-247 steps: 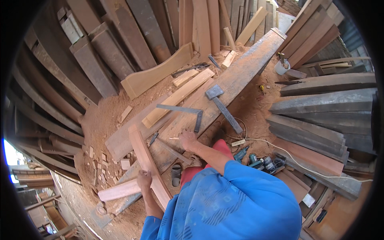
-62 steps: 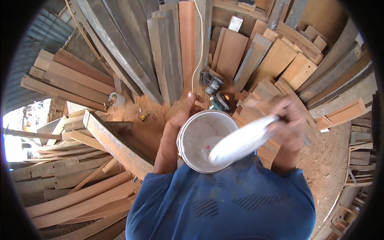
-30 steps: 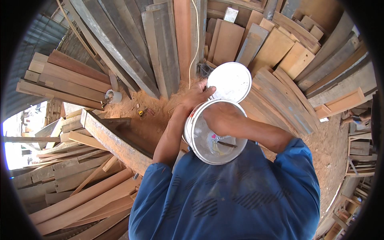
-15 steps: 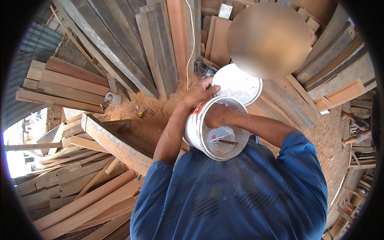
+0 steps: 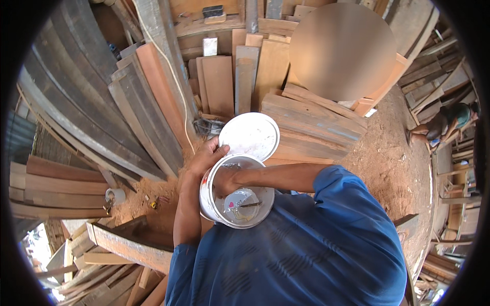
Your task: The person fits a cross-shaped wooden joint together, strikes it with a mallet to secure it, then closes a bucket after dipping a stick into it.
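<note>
A white plastic bucket is tilted against my front, with its mouth facing up toward me. My left hand pinches the edge of a round white lid, thumb on top, just beyond the bucket's rim. Into the bucket reaches my right hand; its fingers are hidden down by the inner wall, so what they touch does not show. Near the bottom lie a thin brown stick and a clear, crumpled piece with a pink heart mark.
Stacked boards lie ahead, with dark beams leaning at the left. A wooden trough and a small white pail stand at lower left on sawdust. Another person is at the far right.
My view has swung to the right, so the bucket, lid and hands appear further left and lower. My right hand stays inside the bucket and my left keeps the lid.
</note>
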Demonstrator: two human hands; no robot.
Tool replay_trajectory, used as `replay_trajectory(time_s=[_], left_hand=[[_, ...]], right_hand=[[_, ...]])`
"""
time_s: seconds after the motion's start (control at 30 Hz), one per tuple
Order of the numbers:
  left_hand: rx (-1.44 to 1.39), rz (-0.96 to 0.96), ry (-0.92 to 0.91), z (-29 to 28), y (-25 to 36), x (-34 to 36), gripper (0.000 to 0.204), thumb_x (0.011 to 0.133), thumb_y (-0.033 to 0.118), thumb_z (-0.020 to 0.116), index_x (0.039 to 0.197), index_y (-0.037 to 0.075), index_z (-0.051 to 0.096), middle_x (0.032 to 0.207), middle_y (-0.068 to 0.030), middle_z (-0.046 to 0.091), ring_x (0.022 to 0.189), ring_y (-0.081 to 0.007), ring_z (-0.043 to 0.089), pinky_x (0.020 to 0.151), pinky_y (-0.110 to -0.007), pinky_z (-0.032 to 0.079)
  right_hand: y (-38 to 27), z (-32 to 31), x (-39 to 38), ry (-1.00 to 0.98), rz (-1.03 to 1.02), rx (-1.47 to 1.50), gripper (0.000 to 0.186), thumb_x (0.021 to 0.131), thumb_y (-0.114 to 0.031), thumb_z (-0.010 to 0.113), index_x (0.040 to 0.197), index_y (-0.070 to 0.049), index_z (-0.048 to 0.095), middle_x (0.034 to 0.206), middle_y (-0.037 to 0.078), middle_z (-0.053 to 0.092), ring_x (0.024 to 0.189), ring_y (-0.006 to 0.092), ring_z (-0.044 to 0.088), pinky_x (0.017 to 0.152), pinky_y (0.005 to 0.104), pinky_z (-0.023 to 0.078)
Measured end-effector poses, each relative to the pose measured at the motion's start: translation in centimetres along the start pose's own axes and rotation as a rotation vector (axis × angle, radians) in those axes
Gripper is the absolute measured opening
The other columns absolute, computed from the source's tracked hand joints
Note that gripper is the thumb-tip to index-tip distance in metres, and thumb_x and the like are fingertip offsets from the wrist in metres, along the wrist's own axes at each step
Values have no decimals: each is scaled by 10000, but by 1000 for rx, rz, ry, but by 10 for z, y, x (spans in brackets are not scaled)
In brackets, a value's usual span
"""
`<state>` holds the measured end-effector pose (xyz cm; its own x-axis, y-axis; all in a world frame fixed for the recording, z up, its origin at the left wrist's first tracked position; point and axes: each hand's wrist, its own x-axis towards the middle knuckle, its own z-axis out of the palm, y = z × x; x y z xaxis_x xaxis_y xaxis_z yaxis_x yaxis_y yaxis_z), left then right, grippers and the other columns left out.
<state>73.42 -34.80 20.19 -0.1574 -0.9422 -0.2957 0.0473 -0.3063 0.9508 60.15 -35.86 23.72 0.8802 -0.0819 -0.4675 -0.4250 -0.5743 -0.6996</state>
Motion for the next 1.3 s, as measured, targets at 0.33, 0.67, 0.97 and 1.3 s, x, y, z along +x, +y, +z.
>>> replay_trajectory(time_s=[0.33, 0.67, 0.97, 1.3], left_hand=[[241, 133, -80, 5, 0, 35, 523, 965, 355, 639, 1302, -37, 559, 1147, -119, 663, 1043, -174, 601, 930, -327, 482], [42, 70, -194, 9, 6, 44, 490, 954, 309, 703, 1301, -11, 573, 1165, -70, 664, 1039, -126, 604, 917, -308, 507], [-119, 119, -35, -1, 15, 7, 434, 981, 262, 668, 1323, 16, 565, 1164, -65, 671, 1021, -128, 624, 903, -307, 532], [-294, 126, 72, -11, 4, -15, 387, 961, 237, 686, 1277, 30, 599, 1094, -78, 706, 937, -136, 679, 790, -312, 574]], right_hand=[[37, 11, -3, 251, 127, -37, 333, 762, -186, 731, 1045, -10, 734, 1019, 241, 708, 986, 395, 684, 903, 460, 528], [7, -15, -41, 329, -31, 83, 316, 758, -175, 750, 1031, -16, 730, 993, 201, 720, 976, 366, 690, 906, 437, 520], [23, -15, -50, 319, 76, -83, 155, 872, -115, 592, 920, 19, 651, 889, 251, 679, 872, 408, 671, 784, 493, 505], [-24, -39, -131, 553, 136, -110, 177, 864, -37, 600, 1039, -22, 617, 966, 199, 685, 942, 380, 661, 808, 477, 506]])
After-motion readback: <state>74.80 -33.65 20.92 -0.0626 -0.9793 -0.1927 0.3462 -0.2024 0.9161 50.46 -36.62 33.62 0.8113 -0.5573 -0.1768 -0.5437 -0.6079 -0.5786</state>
